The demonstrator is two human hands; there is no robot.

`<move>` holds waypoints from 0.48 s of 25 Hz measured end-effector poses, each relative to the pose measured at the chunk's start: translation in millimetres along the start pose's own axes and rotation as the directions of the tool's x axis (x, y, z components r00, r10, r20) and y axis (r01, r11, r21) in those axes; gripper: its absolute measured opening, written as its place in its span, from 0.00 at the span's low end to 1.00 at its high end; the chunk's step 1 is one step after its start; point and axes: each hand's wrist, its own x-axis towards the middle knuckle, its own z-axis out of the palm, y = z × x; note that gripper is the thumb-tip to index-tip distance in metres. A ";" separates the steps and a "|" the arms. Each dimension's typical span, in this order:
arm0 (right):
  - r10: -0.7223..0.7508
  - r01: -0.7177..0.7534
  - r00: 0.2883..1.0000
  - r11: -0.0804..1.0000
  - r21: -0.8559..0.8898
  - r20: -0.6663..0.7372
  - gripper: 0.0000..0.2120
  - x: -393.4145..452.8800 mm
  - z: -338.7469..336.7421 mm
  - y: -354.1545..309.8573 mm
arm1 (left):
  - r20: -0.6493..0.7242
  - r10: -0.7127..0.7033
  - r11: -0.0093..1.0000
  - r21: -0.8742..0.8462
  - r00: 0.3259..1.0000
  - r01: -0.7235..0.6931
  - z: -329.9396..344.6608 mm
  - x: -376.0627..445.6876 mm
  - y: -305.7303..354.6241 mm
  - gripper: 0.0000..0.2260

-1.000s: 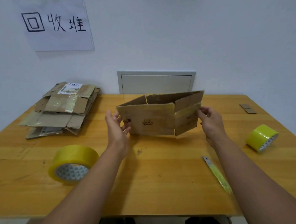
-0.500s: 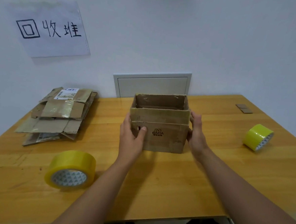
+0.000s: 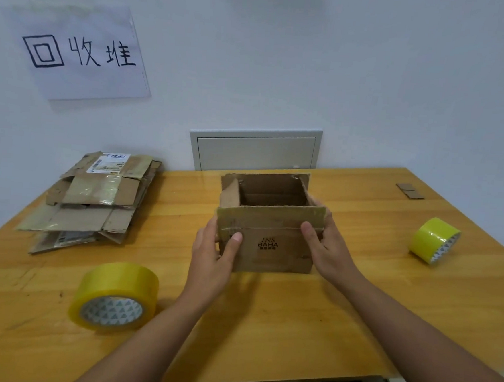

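Shifted round, the right hand (image 3: 331, 253) now grips the near wall of the one open box (image 3: 272, 261), as the left hand (image 3: 210, 262) does; a left tape roll (image 3: 119, 286) and a right tape roll (image 3: 431, 237) (two, both yellow) lie on the bench (image 3: 264, 335).

Both bare forearms reach in over the near edge of the table (image 3: 265, 326) and converge toward its middle. The left hand (image 3: 213, 256) grips the cardboard box (image 3: 273, 258) at its left corner, thumb across the front. The right hand (image 3: 331, 251) clasps the right side, thumb likewise on the front.
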 end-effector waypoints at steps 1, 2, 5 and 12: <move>-0.001 0.001 1.000 1.000 -0.007 -0.019 0.26 1.1 0.4 -0.1 | -0.007 -0.009 1.000 -0.013 1.000 0.009 -0.1 0.1 3.0 0.19; 0.007 -0.008 0.999 1.000 -0.004 -0.037 0.23 1.4 0.4 -2.3 | -0.016 -0.011 1.000 -0.025 1.000 0.011 -0.6 0.5 6.1 0.18; 0.054 -0.050 0.996 0.998 0.045 -0.075 0.14 0.6 1.3 -11.8 | -0.039 0.011 0.999 -0.038 0.999 -0.013 -1.4 1.9 10.2 0.17; 0.192 -0.190 0.976 0.981 0.030 -0.105 0.25 10.6 3.3 -24.1 | -0.130 -0.093 0.994 -0.067 0.987 0.085 -5.8 10.9 20.8 0.15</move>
